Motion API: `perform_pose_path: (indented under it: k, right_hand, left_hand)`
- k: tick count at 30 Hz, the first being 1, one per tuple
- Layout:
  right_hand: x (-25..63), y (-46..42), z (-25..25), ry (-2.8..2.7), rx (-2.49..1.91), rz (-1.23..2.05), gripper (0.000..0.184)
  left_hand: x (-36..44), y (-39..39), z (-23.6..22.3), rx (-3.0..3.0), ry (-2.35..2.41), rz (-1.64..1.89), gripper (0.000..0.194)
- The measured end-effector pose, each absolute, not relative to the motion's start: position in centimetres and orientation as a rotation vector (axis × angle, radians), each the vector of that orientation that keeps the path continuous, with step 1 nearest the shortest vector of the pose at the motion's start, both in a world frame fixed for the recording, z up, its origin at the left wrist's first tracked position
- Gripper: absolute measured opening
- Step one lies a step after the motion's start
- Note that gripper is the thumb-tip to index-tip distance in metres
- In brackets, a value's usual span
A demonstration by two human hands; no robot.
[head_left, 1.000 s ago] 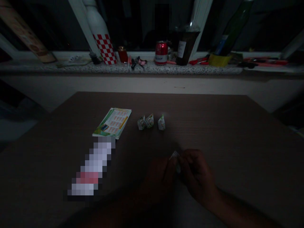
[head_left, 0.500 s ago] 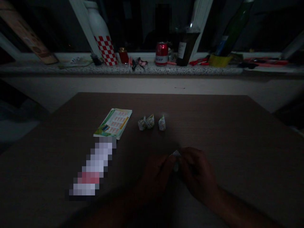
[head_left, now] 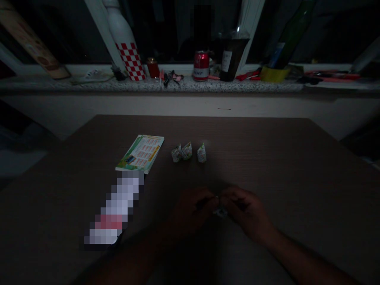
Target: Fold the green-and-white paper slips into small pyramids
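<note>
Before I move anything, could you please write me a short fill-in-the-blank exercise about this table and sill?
1. The left hand and right hand hold a small paper ____ them.
2. Beyond the hands, ____ folded papers sit on the table.
3. In this view, the calendar lies to the ____ of those folded papers.
4. The upper part of the can on the sill is ____.

Missing words: between; three; left; red.

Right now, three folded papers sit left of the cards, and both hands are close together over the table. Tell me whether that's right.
Wrong side: the head view shows the three folded papers right of the cards. The left hand and right hand are close together over the table.
</note>
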State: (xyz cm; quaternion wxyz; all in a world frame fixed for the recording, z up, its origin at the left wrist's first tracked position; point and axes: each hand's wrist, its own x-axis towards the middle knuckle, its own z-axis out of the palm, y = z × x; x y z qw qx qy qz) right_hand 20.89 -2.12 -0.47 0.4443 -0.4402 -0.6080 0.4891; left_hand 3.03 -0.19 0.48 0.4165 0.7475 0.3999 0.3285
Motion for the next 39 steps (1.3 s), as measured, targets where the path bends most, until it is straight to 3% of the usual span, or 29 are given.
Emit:
perform_pose_path:
  k: [5, 16, 23, 27, 32, 36, 39]
  right_hand:
    - [21.0, -2.1, -0.5, -1.512, -1.132, 1.181, 0.021]
    - [20.8, -1.3, -1.4, -0.954, -1.113, 1.097, 0.020]
    - [19.7, -2.0, -0.9, -0.889, -1.177, 1.009, 0.024]
    - [19.9, -2.2, -1.2, -1.098, -1.274, 0.807, 0.018]
    - [19.9, -2.7, -1.3, -1.415, -1.237, 0.582, 0.008]
    - [19.9, -2.8, -1.3, -1.393, -1.170, 0.824, 0.009]
    - [20.5, -2.7, -1.3, -1.437, -1.083, 1.102, 0.023]
  left_hand:
    - [2.9, -0.4, 0.3, 1.966, 0.908, 0.960, 0.024]
    - [3.5, -1.1, 0.5, 1.954, 1.039, 1.195, 0.009]
    - [4.4, -2.1, -0.5, 1.899, 0.793, 1.048, 0.013]
    - [4.5, -2.2, -0.3, 1.815, 0.826, 0.842, 0.010]
    - [4.8, -2.0, 0.4, 1.685, 0.965, 0.693, 0.021]
    - [4.5, -1.7, 0.2, 1.550, 0.944, 0.788, 0.027]
    - [4.1, -1.3, -0.2, 1.311, 0.907, 0.869, 0.028]
